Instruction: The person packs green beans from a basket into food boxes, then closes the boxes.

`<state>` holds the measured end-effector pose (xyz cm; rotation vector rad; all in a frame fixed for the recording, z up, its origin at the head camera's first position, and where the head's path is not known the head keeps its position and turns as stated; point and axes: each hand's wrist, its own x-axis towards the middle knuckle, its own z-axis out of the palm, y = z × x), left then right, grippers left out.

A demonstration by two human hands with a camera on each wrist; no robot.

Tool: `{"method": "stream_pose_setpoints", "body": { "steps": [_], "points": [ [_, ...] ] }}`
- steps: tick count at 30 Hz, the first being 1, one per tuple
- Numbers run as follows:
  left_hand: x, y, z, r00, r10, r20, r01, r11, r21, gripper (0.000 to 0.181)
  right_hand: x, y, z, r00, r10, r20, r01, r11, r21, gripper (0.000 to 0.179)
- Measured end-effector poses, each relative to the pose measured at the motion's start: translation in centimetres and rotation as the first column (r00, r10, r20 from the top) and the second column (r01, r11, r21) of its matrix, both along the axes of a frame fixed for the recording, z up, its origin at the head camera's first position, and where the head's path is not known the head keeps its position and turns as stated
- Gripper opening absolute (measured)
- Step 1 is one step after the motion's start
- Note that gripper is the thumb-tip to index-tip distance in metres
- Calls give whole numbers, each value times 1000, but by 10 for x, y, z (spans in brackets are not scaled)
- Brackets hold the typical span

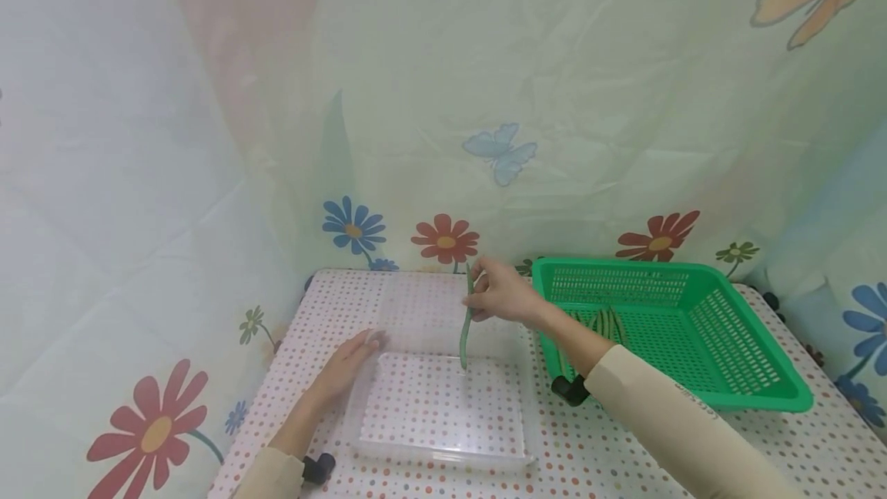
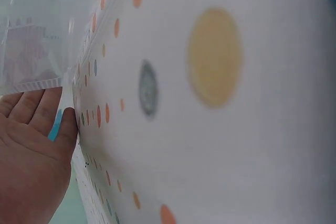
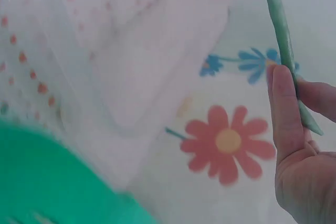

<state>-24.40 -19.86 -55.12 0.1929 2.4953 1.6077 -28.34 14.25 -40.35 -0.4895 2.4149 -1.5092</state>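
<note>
My right hand [image 1: 506, 291] pinches a single green bean [image 1: 463, 345] between thumb and fingers, and the bean hangs down over a clear plastic box [image 1: 443, 454]. In the right wrist view the bean [image 3: 281, 24] lies between the thumb and the straight fingers. My left hand [image 1: 346, 364] rests at the left rear corner of the box. The left wrist view shows that hand [image 2: 31, 156] with fingers extended against the box side [image 2: 31, 77]. Several more green beans [image 1: 606, 324] lie in the left part of a green basket [image 1: 797, 391].
The basket stands to the right of the box, under my right forearm. A clear panel [image 1: 423, 314] extends behind the box. Both stand on a dotted tablecloth [image 1: 582, 460]. A flowered curtain [image 1: 430, 98] hangs behind the table and along its sides.
</note>
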Motion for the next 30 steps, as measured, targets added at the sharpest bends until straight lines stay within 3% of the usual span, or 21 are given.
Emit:
{"method": "stream_pose_setpoints", "body": {
  "steps": [10, 20, 30],
  "points": [
    [2, 1, 1, 1000, 8, -6, -8, 1000, -12, 56, 14, -32, -26, 999, 19, 43, -20, 999, 30, 32],
    [3, 3, 3, 1000, 14, -15, -15, 999, -37, 54, 21, -49, -41, 995, 66, 75, -67, 997, 22, 31],
    [3, 3, 3, 1000, 8, -14, -9, 999, -39, 56, 30, -63, -54, 992, 118, 50, -122, 990, 70, 18]
  ]
}}
